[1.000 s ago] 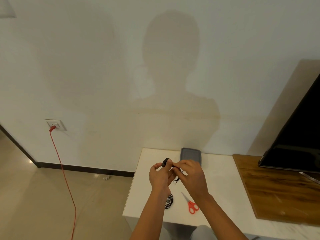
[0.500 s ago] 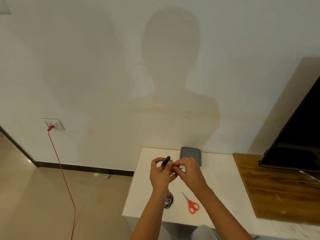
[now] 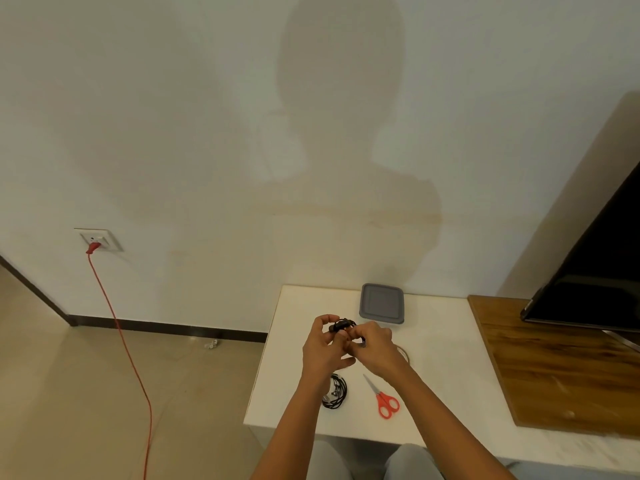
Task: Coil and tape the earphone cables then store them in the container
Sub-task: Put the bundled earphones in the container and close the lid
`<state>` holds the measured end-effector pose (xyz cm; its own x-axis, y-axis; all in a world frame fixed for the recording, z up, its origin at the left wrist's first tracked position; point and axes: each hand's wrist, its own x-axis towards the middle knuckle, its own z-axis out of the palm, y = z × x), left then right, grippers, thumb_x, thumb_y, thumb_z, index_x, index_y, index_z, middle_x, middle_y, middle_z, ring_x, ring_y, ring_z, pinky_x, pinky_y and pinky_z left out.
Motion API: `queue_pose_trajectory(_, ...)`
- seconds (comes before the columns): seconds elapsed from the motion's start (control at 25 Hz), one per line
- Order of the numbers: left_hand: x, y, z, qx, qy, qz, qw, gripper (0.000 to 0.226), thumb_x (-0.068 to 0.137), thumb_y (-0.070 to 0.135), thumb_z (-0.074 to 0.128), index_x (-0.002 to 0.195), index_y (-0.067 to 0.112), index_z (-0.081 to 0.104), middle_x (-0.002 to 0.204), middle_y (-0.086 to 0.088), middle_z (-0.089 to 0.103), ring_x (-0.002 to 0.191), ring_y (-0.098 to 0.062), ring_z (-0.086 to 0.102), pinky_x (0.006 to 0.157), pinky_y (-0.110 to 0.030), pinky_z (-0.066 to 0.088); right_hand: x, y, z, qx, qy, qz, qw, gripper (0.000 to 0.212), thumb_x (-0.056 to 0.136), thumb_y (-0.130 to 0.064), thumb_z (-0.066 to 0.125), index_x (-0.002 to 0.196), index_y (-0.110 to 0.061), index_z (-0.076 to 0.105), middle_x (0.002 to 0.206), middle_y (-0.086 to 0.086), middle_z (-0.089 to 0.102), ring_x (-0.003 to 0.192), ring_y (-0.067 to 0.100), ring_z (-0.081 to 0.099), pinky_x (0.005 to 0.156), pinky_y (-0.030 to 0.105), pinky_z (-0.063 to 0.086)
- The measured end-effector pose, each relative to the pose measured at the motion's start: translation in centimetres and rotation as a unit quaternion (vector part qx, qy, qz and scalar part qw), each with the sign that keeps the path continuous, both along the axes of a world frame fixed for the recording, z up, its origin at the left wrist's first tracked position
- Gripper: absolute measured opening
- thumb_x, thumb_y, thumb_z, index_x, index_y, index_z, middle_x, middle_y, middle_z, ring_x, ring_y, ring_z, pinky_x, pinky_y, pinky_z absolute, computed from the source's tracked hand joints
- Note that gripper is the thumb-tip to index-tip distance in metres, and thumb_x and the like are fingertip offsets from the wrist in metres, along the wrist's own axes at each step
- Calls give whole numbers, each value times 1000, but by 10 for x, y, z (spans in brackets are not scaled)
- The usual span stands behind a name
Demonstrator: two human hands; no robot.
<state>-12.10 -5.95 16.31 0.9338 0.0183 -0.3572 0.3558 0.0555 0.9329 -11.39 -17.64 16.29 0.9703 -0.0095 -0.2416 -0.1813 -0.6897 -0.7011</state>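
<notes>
Earphone cable (image 3: 341,325) was held above the bench (image 3: 294,358)
The left hand (image 3: 323,348) and right hand (image 3: 375,351) both pinched it, short of the grey container (image 3: 381,303). Light, limp and probably springy, it wanted a grip across the gathered loops.

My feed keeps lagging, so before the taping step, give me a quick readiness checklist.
1. Grip: ok, left hand and right hand both hold the black earphone cable above the table.
2. Coil complete: cannot tell, fingers hide it.
3. Tape ready: cannot tell, none plainly visible.
4. Scissors reachable: ok, lying near the right hand.
5. Container open: not ok, its lid looks on.
6. Second cable: ok, lies coiled near the left hand.
</notes>
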Motion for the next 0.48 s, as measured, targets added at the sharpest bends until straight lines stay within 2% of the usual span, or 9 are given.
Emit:
queue_pose_trajectory(0.12,4,-5,-13,24,20,5,1000,22,95,9,53,112,23,54,106,-11,70,93,-28,70,68,-39,62,-2,6,-9,-110,-18,-7,994,20,93,-31,54,108,-24,66,122,0,52,121,24,36,91,38,32)
queue_pose_trajectory(0.28,12,-8,-24,93,27,-10,995,23,95,12,51,110,29,53,97,-6,71,82,-22,67,65,-37,58,-1,6,-18,-181,-53,-4,982,22,95,-30,51,112,-24,63,126,-1,54,121,24,38,94,36,31)
queue_pose_trajectory(0.48,21,-15,-46,42,53,-2,998,27,93,4,50,110,25,53,92,-9,73,79,-21,64,72,-38,56,7,1,-36,-296,-36,59,953,25,95,-24,46,116,-20,60,120,3,56,116,26,41,92,38,32)
